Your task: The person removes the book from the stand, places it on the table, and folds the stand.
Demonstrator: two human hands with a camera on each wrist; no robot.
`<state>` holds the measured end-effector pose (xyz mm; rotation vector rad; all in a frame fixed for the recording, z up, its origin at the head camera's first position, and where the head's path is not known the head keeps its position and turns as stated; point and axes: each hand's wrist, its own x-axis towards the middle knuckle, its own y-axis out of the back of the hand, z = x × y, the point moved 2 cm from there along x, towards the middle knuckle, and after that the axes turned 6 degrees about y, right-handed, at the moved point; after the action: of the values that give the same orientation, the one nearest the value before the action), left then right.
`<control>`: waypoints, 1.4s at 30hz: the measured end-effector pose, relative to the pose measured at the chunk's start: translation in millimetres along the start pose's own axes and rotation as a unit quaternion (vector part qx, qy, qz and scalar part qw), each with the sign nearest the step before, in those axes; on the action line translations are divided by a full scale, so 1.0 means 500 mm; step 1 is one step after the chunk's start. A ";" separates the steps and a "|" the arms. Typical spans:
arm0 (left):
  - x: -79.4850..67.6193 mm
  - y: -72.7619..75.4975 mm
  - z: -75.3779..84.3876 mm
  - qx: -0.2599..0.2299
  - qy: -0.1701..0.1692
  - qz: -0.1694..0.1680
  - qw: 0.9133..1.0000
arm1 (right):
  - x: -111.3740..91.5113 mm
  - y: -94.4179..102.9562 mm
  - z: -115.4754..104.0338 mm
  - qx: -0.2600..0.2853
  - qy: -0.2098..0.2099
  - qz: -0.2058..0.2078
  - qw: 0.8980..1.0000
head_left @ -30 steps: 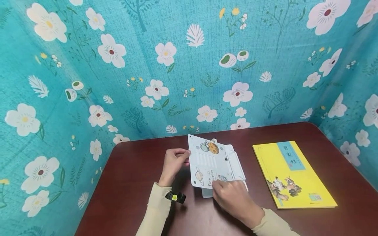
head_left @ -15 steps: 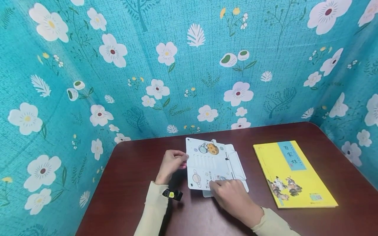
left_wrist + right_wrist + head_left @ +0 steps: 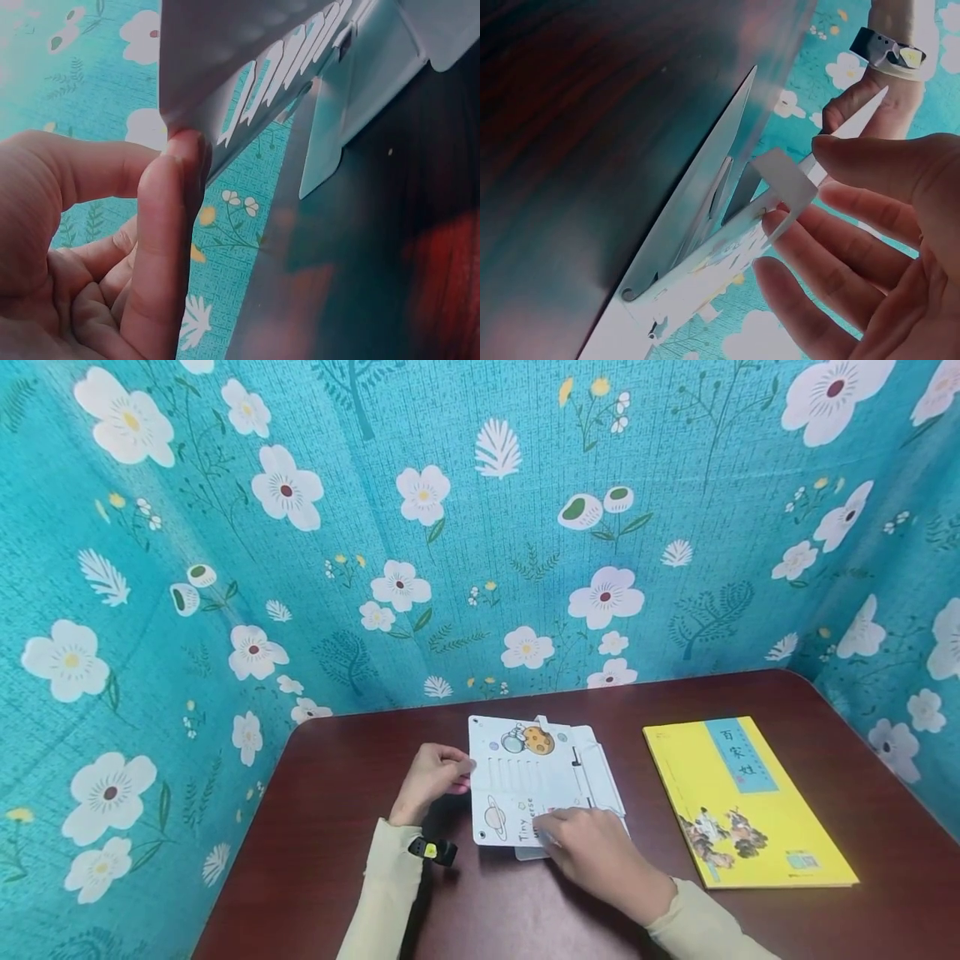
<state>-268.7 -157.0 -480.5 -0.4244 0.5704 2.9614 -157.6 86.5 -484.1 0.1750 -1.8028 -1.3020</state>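
Note:
A white book stand (image 3: 517,777) printed with an astronaut, planets and the word "Tiny" is on the table, its panel tilted up over a base plate. My left hand (image 3: 431,785) pinches the panel's left edge between thumb and fingers; in the left wrist view the panel's underside and slots show above my left hand (image 3: 97,232). At the stand's near edge is my right hand (image 3: 600,860), covering part of the print. The right wrist view has my right hand (image 3: 877,247) with thumb and bent fingers on either side of a small white tab (image 3: 787,176).
To the right, a yellow book (image 3: 750,810) with a blue title label lies flat on the dark red-brown table (image 3: 337,793). A teal flowered curtain (image 3: 450,527) hangs behind the table and at both sides.
The stand's panel has tipped lower towards the left, and my left hand has moved slightly left with its edge. My right hand stays at the near edge, shifting only a little.

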 end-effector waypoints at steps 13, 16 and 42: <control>0.007 0.007 -0.016 0.018 0.021 -0.018 0.999 | -0.013 0.002 0.027 0.032 -0.074 -0.127 0.989; 0.011 0.006 -0.020 0.023 0.026 -0.021 0.999 | -0.017 0.004 0.031 0.038 -0.085 -0.138 0.986; 0.030 -0.008 -0.065 0.055 0.054 -0.021 0.997 | -0.028 -0.009 0.044 0.016 -0.080 -0.144 0.986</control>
<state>-274.1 -164.9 -515.3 -0.5813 0.7227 2.8642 -166.5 108.0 -497.1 0.3681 -1.9898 -1.5253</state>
